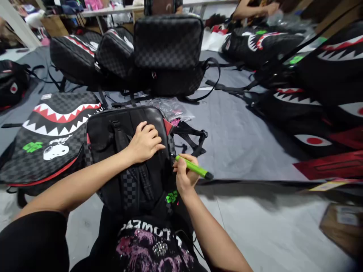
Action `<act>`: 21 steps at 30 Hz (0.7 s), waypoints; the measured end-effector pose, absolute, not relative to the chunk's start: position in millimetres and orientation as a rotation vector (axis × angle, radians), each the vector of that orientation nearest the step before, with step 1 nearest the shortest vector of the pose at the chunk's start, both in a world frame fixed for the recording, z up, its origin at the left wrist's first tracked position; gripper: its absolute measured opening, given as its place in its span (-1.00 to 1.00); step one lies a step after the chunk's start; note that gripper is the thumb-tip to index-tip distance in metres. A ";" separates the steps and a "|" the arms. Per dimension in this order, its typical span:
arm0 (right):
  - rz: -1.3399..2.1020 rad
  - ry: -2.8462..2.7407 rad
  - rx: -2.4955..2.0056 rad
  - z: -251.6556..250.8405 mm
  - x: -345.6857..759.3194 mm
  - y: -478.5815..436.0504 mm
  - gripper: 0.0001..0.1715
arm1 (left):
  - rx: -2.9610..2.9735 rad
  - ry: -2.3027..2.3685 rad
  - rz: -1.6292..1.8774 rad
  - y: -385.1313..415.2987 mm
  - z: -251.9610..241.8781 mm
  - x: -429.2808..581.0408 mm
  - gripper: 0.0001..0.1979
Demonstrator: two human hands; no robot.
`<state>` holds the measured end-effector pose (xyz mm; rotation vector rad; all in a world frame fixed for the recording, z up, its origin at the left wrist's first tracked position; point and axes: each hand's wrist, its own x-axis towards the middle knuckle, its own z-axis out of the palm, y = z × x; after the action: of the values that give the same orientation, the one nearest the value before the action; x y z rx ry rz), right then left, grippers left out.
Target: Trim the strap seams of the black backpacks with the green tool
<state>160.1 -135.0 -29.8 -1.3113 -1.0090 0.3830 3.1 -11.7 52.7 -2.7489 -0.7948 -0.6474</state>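
Note:
A black backpack lies with its strap side up at the table's front edge, against my body. Spread over its back panel is my left hand, palm down, with nothing gripped. My right hand is closed around a green pen-like tool with a dark end. The tool's other end points at the backpack's right side edge, beside a red triangular patch; whether its tip touches is too small to tell. Loose black straps lie just right of the backpack.
A checkered backpack with a shark mouth lies at left. More black bags stand behind, and others are piled at right on the grey-covered table. A clear plastic bag lies behind the backpack. Another person's arm shows at the back right.

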 end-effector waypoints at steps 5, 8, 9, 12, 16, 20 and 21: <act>0.336 -0.891 -1.365 -21.2 147.0 -112.7 -0.64 | -2.612 -0.766 -1.069 -17.0 27.0 10.1 -0.55; 0.340 -0.938 -1.379 -24.5 143.5 -110.0 -0.64 | -2.537 -0.718 -1.205 -9.3 16.5 9.1 -0.52; 0.347 -0.962 -1.375 -24.9 142.9 -110.2 -0.65 | -2.524 -0.703 -1.227 -7.7 14.3 8.6 -0.52; 0.342 -1.057 -1.391 -23.3 141.9 -110.6 -0.70 | -2.498 -0.663 -1.270 -6.3 10.5 7.7 -0.51; 0.281 -1.099 -1.441 -20.6 140.9 -109.2 -0.72 | -2.477 -0.636 -1.311 -6.5 8.4 7.2 -0.51; 0.292 -1.124 -1.470 -18.8 140.9 -107.7 -0.70 | -2.473 -0.627 -1.329 -5.3 6.3 6.5 -0.51; 0.293 -1.124 -1.479 -18.2 140.9 -107.5 -0.70 | -2.475 -0.628 -1.332 -5.0 5.8 6.2 -0.51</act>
<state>140.9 -107.5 -18.2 -1.4795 -1.1239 0.2926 6.2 -5.0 5.8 -2.4749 -0.6283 -1.3318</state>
